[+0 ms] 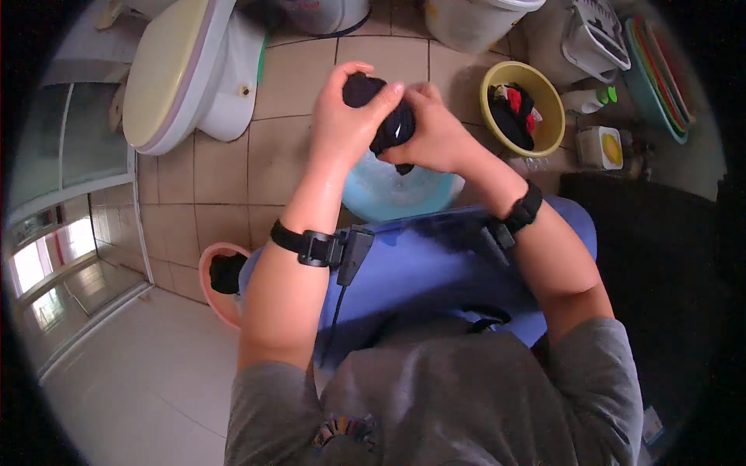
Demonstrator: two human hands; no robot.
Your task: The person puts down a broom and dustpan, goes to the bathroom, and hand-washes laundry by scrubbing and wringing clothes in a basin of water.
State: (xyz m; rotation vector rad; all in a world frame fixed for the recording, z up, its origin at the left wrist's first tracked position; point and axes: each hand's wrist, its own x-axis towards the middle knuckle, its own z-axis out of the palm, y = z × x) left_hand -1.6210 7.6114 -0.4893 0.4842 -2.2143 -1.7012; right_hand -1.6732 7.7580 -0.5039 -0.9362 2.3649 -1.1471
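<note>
A bunched black wet-looking cloth is gripped between both hands, above a light-blue basin of cloudy, sudsy water. My left hand wraps its upper left part, fingers curled over the top and thumb pressed across it. From the other side, my right hand has its fingers closed on the lower right part. A small end of the cloth hangs below the right hand. The exact kind of garment cannot be made out. Black straps with small devices circle both forearms.
Blue material covers my lap. A yellow basin with black and red clothes stands at right, near a white bottle with a green top. A pink basin holds dark cloth at left. Beyond are a toilet and white bucket.
</note>
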